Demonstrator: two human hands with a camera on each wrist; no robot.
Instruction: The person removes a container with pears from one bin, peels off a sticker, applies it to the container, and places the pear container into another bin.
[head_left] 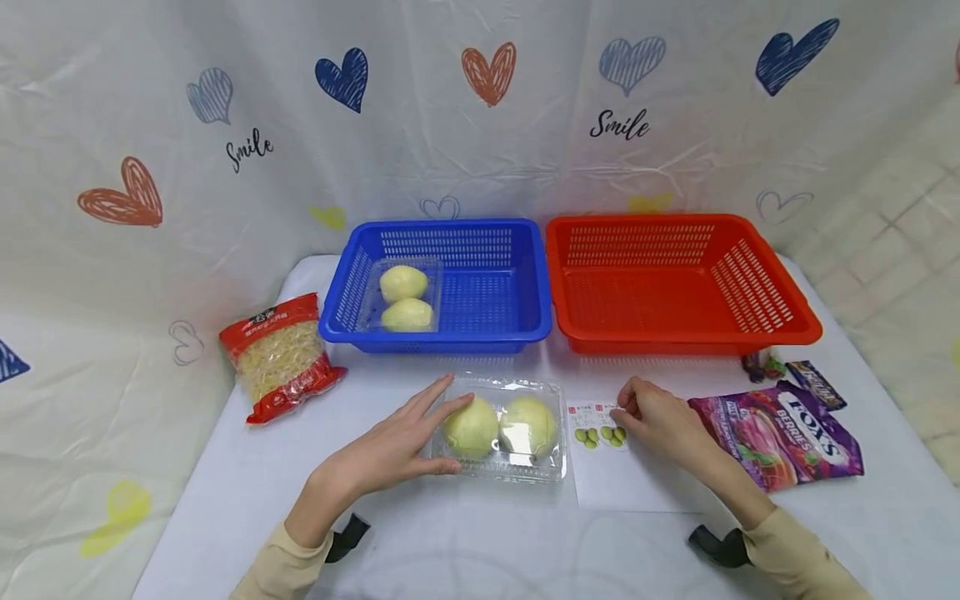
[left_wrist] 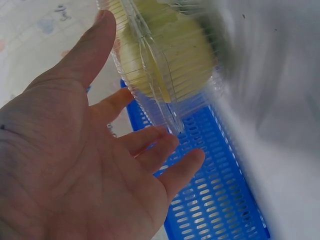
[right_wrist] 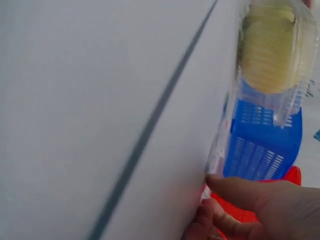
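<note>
White worktop (head_left: 450, 550), heart-print sheet (head_left: 487, 125) behind. We see clear fruit box (head_left: 504, 427) near worktop front, before blue basket (head_left: 442, 283), long axis left-right. Left hand (head_left: 390, 450) grip wide, straight fingers touching box. Right hand (head_left: 663, 421) grip narrow, pinching paper card (head_left: 600, 450).

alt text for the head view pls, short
A person's left hand rests open against a clear clamshell box of two pale green fruits on a white table, while the right hand pinches the edge of a paper card beside it. Behind stand a blue basket, holding another such box, and an empty red basket.
</note>
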